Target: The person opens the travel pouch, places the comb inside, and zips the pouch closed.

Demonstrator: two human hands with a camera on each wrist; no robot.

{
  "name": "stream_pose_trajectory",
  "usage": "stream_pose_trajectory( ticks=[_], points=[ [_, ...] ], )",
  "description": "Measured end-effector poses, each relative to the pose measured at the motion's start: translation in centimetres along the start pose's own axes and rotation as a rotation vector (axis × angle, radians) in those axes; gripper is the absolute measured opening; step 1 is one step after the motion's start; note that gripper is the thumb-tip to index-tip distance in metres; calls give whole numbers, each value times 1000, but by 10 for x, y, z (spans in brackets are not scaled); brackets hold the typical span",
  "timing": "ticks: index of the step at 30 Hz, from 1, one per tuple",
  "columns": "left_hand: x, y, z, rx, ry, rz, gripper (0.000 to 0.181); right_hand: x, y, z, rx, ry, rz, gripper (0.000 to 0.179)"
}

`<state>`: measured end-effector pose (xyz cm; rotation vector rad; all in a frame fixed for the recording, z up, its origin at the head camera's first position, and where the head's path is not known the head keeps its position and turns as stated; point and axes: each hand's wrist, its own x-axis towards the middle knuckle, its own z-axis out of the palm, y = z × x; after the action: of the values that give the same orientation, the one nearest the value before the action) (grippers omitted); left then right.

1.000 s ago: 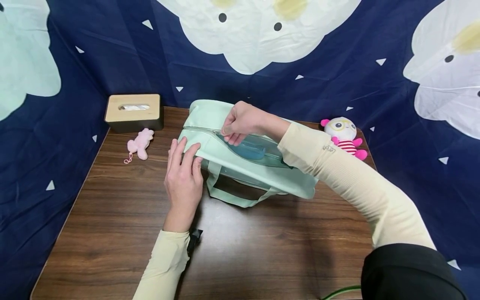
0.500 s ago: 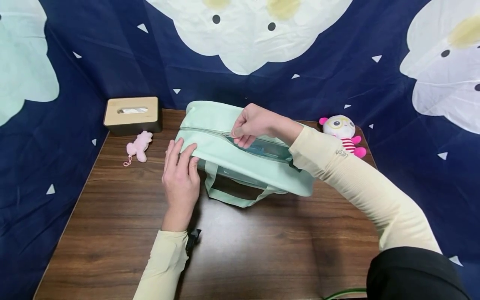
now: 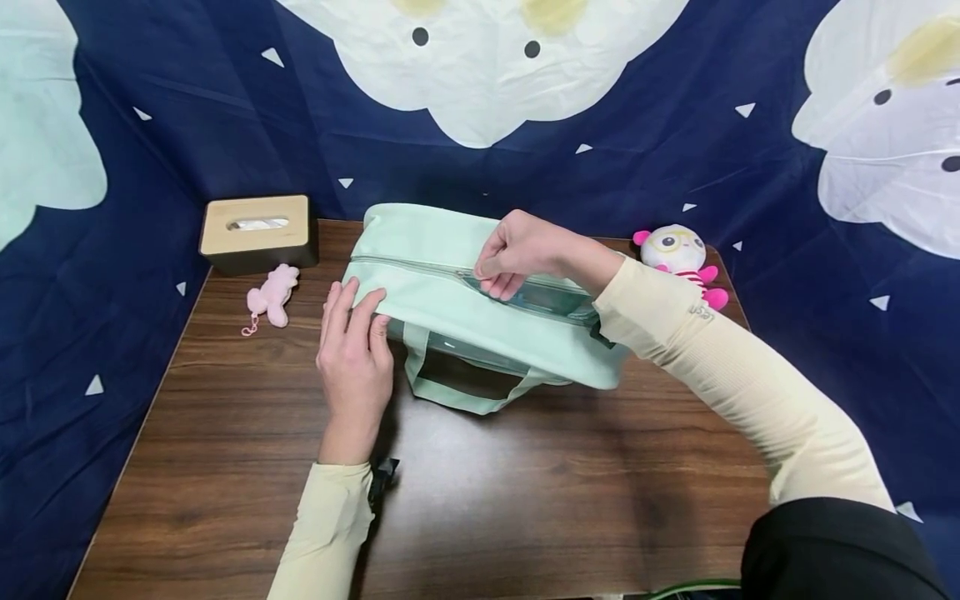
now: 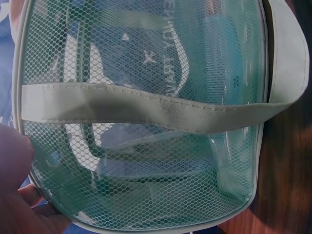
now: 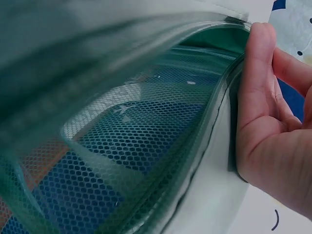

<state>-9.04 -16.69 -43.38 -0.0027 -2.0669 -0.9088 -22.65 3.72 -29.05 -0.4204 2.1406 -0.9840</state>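
A mint-green zip-top bag (image 3: 427,296) with clear mesh sides stands on the table. My right hand (image 3: 517,254) pinches at the zipper (image 3: 405,263) partway along the top; the pull itself is covered by its fingertips. To the left of that hand the zipper is closed, and a gap shows on its right. My left hand (image 3: 356,358) rests with spread fingers on the bag's left end. In the left wrist view, a handle strap (image 4: 146,108) crosses the mesh, and a blue comb (image 4: 222,53) shows inside. Through the gap, the right wrist view shows the mesh interior (image 5: 146,126).
A tissue box (image 3: 258,233) with a wooden lid stands at the back left, with a small pink plush (image 3: 273,296) before it. A panda-like doll (image 3: 678,254) sits at the back right, partly behind the right sleeve. A navy cloth (image 3: 225,108) hangs behind the wooden table (image 3: 465,500).
My right hand has moved right along the zipper, and the gap in the bag's top has become shorter. The comb no longer shows in the head view. The left hand stays on the bag.
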Motion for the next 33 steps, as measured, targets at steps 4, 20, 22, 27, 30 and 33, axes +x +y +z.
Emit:
stream_pose_trajectory(
  ticks=[4, 20, 22, 27, 30, 33],
  points=[
    [0, 0, 0, -1, 4, 2, 30, -4, 5, -2, 9, 11, 7, 16],
    [2, -1, 3, -17, 22, 2, 36, -29, 31, -22, 77, 28, 20, 17],
    [2, -1, 3, -18, 22, 1, 35, -32, 34, -26, 72, 26, 28, 17],
    [3, 0, 3, -18, 26, 2, 34, -41, 46, -37, 51, 14, 56, 18],
    [4, 0, 3, -15, 27, 0, 32, -47, 54, -43, 44, 3, 64, 18],
    [4, 1, 4, -14, 27, -4, 28, -52, 63, -48, 53, -1, 70, 18]
  ],
)
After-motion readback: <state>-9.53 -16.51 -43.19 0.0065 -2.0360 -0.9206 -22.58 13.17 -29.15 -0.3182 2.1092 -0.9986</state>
